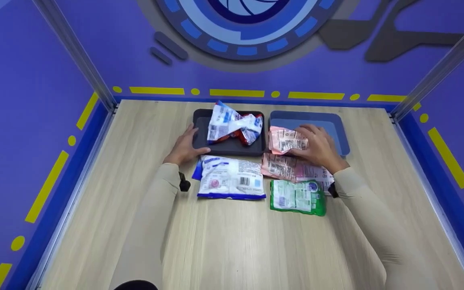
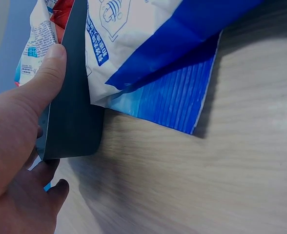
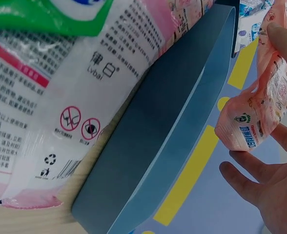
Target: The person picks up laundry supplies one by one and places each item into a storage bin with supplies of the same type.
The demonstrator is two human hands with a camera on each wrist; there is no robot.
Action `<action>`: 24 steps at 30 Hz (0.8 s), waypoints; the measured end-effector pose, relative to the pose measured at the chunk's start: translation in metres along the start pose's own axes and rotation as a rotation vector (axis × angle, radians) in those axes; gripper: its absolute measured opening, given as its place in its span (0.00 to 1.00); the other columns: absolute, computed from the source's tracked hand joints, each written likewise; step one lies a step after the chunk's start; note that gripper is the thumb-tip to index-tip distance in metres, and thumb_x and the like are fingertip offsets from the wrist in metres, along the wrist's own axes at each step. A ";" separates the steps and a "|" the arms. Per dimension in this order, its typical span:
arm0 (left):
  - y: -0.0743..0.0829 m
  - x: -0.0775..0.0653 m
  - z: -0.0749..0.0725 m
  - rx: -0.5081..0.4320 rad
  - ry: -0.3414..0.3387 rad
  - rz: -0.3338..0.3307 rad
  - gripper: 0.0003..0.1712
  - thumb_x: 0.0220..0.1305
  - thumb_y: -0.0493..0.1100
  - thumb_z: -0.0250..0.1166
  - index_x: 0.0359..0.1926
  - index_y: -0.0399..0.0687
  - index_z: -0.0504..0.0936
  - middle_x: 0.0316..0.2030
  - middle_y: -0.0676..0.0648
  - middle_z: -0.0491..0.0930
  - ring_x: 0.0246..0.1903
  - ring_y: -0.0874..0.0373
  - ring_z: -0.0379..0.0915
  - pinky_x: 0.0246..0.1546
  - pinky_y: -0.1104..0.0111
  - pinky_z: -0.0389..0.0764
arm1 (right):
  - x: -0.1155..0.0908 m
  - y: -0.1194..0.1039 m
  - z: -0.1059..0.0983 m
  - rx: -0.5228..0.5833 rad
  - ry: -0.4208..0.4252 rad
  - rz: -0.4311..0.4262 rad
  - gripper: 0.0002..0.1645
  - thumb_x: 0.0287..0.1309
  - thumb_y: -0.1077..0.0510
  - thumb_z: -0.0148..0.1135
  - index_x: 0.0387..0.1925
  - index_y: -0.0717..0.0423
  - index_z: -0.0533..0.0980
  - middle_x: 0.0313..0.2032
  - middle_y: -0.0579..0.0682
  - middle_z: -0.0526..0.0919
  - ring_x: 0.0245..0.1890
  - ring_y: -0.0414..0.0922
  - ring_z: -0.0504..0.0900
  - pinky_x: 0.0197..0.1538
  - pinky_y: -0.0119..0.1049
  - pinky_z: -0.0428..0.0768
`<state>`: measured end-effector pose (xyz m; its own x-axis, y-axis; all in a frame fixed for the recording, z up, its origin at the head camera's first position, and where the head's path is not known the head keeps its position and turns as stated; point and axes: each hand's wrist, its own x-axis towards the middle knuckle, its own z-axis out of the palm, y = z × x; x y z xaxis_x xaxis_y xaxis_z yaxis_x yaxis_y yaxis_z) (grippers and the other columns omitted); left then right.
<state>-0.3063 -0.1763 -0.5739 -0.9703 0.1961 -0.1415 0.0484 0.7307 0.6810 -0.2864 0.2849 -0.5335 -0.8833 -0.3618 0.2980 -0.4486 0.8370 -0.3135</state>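
Observation:
My left hand (image 1: 183,147) grips the front left corner of a dark grey tray (image 1: 228,150), thumb at the front rim and fingers round the side. Crumpled white, blue and red packets (image 1: 224,121) lie in that tray. My right hand (image 1: 317,146) pinches a pink printed packet (image 1: 286,141) between thumb and fingers. It holds the packet above the left part of a blue tray (image 1: 310,116). The right wrist view shows this pink packet (image 3: 246,119) raised above the blue tray's rim (image 3: 168,141).
A white bag with blue ends (image 1: 232,177) lies before the dark tray. In front of the blue tray lie another pink packet (image 1: 279,166), a white and pink packet (image 1: 314,172) and a green packet (image 1: 297,197). Purple walls (image 1: 232,76) enclose the wooden table (image 1: 224,241).

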 end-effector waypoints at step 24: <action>-0.001 0.002 0.000 0.005 0.007 0.017 0.56 0.64 0.57 0.73 0.81 0.40 0.52 0.82 0.41 0.39 0.80 0.44 0.39 0.78 0.53 0.50 | 0.013 0.020 -0.004 -0.032 -0.098 0.164 0.47 0.50 0.33 0.77 0.67 0.51 0.75 0.68 0.61 0.72 0.64 0.68 0.70 0.63 0.70 0.69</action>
<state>-0.3085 -0.1766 -0.5753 -0.9709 0.2040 -0.1251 0.0659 0.7305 0.6798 -0.3064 0.2981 -0.5323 -0.9541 -0.2560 0.1556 -0.2940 0.9001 -0.3215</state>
